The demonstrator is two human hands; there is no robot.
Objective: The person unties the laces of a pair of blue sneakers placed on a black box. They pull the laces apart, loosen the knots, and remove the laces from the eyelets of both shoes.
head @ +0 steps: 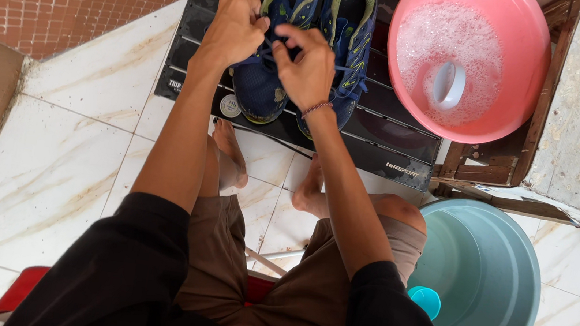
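- Working the dark laces of the left-hand shoe in a pair of blue running shoes, a seated person pinches them between the fingertips of both hands, above the middle of the shoe.
- Left hand is curled shut on a lace strand at the shoe's left edge; right hand, a braided band at its wrist, is closed on a strand from the right.
- Handling it well likely means short, even pulls close to the eyelets, so the shoe stays flat and does not slide.
- Both shoes, the right-hand shoe just beside its mate, stand toes toward the person on a black slatted folding table, at its far-left part.
- Right of the shoes on the same table sits a pink basin of suds with a white cup in it.
- Near right, on the marble tile floor, stands a grey-green tub holding a teal scoop.
- Bare feet rest under the table's near edge.
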